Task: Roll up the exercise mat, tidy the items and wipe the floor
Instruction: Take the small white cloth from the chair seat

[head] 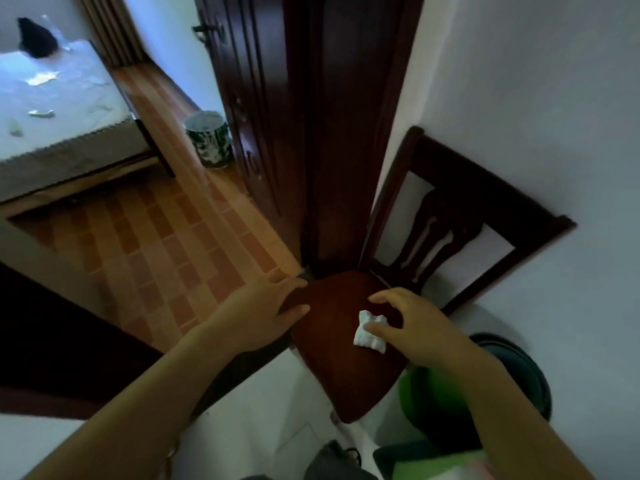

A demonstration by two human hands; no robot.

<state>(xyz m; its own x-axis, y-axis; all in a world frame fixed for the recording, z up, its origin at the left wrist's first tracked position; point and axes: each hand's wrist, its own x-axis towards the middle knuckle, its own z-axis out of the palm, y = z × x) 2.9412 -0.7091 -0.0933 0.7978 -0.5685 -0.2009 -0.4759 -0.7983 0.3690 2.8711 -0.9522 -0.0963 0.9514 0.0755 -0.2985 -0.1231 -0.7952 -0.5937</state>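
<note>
- A small white crumpled wad (370, 332) is seen lying on the dark red-brown wooden seat of a chair (332, 368), towards its right side. Whether it is tissue or cloth cannot be told.
- The right hand (419, 327) is held unclenched over the wad. Its thumb tip is touching the wad's near edge, the fingers are arched above, and nothing is grasped yet.
- The left hand (263, 313) is laid on the seat's left corner, fingers fairly straight, gripping nothing.
- The wad is judged very light, soft and crushable, not slippery. It is best pinched across its bunched middle between thumb and 2 fingers.
- No exercise mat is seen. The blurred green shape (426, 393) and dark round object (526, 368) beside the chair cannot be identified, and the chair's legs are hidden.
</note>
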